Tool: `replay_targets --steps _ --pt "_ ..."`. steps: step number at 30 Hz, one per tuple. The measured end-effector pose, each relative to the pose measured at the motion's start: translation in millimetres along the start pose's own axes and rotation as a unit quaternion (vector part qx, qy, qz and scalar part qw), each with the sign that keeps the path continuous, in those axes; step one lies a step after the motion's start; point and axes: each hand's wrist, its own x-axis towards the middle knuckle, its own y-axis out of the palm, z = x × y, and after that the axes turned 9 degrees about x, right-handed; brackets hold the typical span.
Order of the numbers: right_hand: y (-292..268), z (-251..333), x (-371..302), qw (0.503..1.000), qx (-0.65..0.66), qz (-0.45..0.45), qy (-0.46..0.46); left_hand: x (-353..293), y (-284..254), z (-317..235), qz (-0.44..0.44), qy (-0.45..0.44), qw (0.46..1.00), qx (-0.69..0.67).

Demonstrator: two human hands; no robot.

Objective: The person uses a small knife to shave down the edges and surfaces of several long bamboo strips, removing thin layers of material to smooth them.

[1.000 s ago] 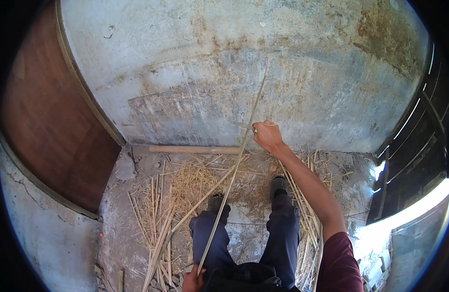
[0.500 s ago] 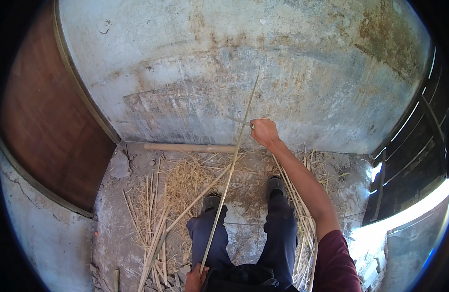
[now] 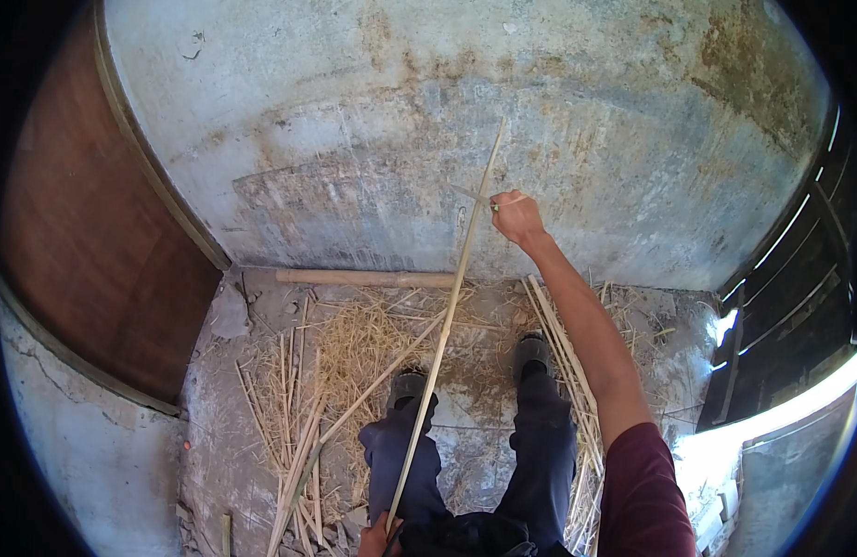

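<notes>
A long, thin split-bamboo strip [image 3: 444, 336] slants from the lower edge up and away, its far tip in front of the wall. My left hand [image 3: 376, 538], partly cut off by the lower edge, is closed round the near end of the strip. My right hand [image 3: 518, 218] is stretched far forward, closed on the handle of a knife with a bit of green at the grip. The thin knife blade [image 3: 469, 194] points left and lies across the strip, near its far end. Whether the edge bites into the strip cannot be made out.
Shavings [image 3: 359, 348] and loose bamboo strips [image 3: 303, 455] litter the floor left of my legs. More strips [image 3: 567, 348] lie to the right. A bamboo pole [image 3: 368, 278] lies along the foot of the stained wall [image 3: 373, 167]. A brown door panel [image 3: 94, 223] stands left, dark boards [image 3: 790, 306] right.
My right hand and the knife have moved farther out along the strip, toward its far tip and slightly right. The left hand keeps its hold on the near end.
</notes>
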Motion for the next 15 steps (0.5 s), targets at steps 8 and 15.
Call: replay_targets --steps 8,15 --pt "4 -1 21 0.999 0.0 0.014 0.047 -8 26 23 -0.051 -0.059 0.997 -0.021" --pt "-24 -11 22 0.998 -0.029 0.047 0.039 -3 18 15 -0.055 -0.044 0.997 -0.012"
